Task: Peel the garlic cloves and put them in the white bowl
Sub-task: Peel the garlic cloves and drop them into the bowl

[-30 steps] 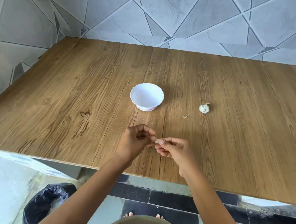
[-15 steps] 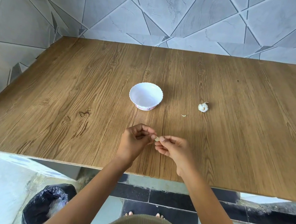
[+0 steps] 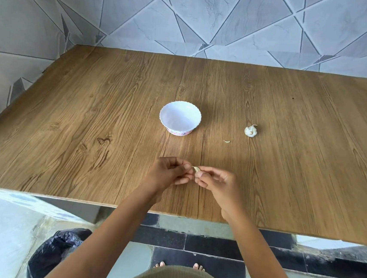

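Observation:
A single pale garlic clove (image 3: 196, 169) is pinched between the fingertips of both hands just above the wooden table (image 3: 89, 129), near its front edge. My left hand (image 3: 169, 174) holds the clove's left side with curled fingers, and my right hand (image 3: 216, 182) pinches its right side. The white bowl (image 3: 180, 118) with a scalloped rim and pink base stands beyond the hands, and nothing shows inside it. A partial garlic bulb (image 3: 250, 131) lies to the right of the bowl.
A small scrap of garlic skin (image 3: 227, 141) lies between the bowl and the bulb. A bin lined with a black bag (image 3: 55, 254) stands on the floor below the table's front left. A tiled wall borders the table at the back and left.
The hands stay together near the front edge and only the fingertips have shifted slightly on the clove. Bowl, bulb and skin scrap have not moved.

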